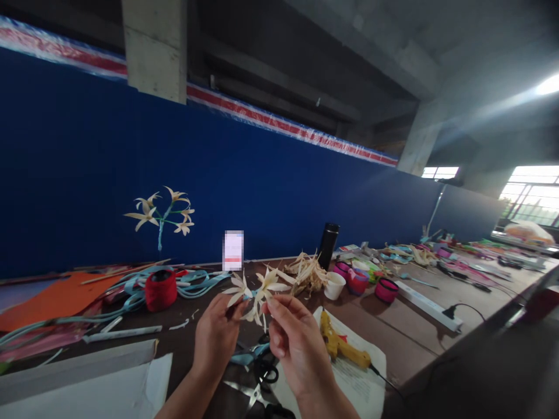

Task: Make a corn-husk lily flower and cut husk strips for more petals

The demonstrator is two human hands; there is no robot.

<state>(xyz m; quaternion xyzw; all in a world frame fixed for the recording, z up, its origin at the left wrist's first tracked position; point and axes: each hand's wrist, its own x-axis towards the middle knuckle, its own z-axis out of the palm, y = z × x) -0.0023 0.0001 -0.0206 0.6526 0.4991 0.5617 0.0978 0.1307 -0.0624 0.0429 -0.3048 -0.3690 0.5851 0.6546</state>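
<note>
Between my two hands, above the table, is a cluster of pale cream artificial flowers [268, 283] with pointed petals. My left hand [218, 326] is closed, pinching the cluster near a bloom on the left side. Thumb and fingertips of my right hand [294, 334] pinch a petal or the base of the right-hand bloom; the exact grip point is partly hidden. Below the hands lie scissors [255, 394] with black handles and some light blue ribbon [251, 356]. A yellow glue gun [343, 343] rests on a printed sheet [364, 384] to the right.
A finished flower spray [161, 218] stands against the blue partition [87, 163]. Dried petals [305, 273], a black flask [328, 245], a white cup [334, 285] and a red roll [161, 290] line the back. A power strip [430, 305] lies right; a white box [78, 384] sits front left.
</note>
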